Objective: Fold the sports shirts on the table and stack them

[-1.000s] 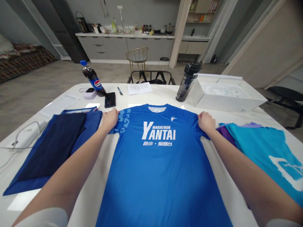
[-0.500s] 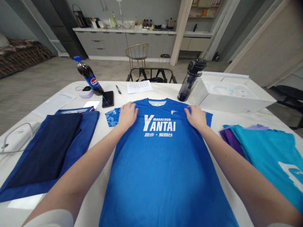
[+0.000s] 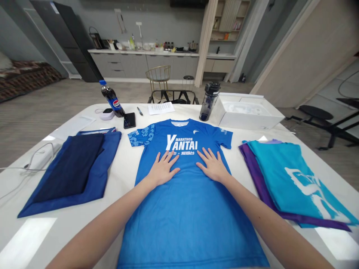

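We cannot read the printed sheet [image 3: 161, 108]; its lines are too small. Our left hand [image 3: 164, 170] hides part of the lower lettering [image 3: 187, 152] on the blue shirt [image 3: 193, 209]. The turquoise shirt [image 3: 276, 175] covers most of the purple garment [image 3: 254, 168], and the left edge cuts off a pale cable [image 3: 17, 168].

Even indoor light, dimmer toward kitchen counter [image 3: 134, 63]. Hard white glare patches on table [image 3: 84, 228], lower left and right. Shirt [image 3: 193, 209] print readable. Wide-lens lean on fridge [image 3: 70, 41]. Top-right corner dark. Background slightly soft.
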### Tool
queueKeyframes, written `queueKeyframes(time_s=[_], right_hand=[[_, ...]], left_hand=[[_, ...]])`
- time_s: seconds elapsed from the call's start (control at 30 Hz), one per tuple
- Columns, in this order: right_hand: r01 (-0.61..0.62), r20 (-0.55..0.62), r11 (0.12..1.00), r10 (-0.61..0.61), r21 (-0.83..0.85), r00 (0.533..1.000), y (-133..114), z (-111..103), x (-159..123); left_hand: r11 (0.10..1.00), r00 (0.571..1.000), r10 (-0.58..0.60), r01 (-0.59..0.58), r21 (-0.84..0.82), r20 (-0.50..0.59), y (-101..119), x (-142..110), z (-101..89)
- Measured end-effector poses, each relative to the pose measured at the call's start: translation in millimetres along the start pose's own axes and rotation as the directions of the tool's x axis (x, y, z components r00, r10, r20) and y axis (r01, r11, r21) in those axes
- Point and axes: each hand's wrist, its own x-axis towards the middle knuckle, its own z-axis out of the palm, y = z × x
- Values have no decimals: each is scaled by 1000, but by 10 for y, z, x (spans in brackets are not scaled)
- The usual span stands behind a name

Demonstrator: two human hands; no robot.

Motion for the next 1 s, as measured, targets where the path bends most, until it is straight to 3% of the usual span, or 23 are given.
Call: queueKeyframes(time_s=[0.2,0.43,0.63,0.73,0.8,0.87,1.0], right_hand=[[100,8,995,-100,26,995,-274,-24,-790],[250,53,961,-258,121,965,-478,-154,-1520],[412,114,867,-457,280,882,-392,-284,-2208],[400,103,850,-458,343,883,-283,-305,-2489],[360,75,857,-414,369,907,-249,-299,-2504],[296,15,881,-324,370,946,-274,-274,-2319],[208,-148,930,-169,305,974,-443,-171,-1481]], left_hand=[[993,993,116,-116,1,6,377,-644,-24],[971,971,238,-238,-9,32,747,-1252,-167],[929,928,369,-369,-4,51,891,-1922,-281],[926,923,377,-376,-27,78,826,-2186,-310],[920,916,390,-384,-76,92,763,-2176,-325],[924,925,375,-368,-101,62,718,-1965,-331],[964,963,263,-265,-32,-62,694,-1115,-275]])
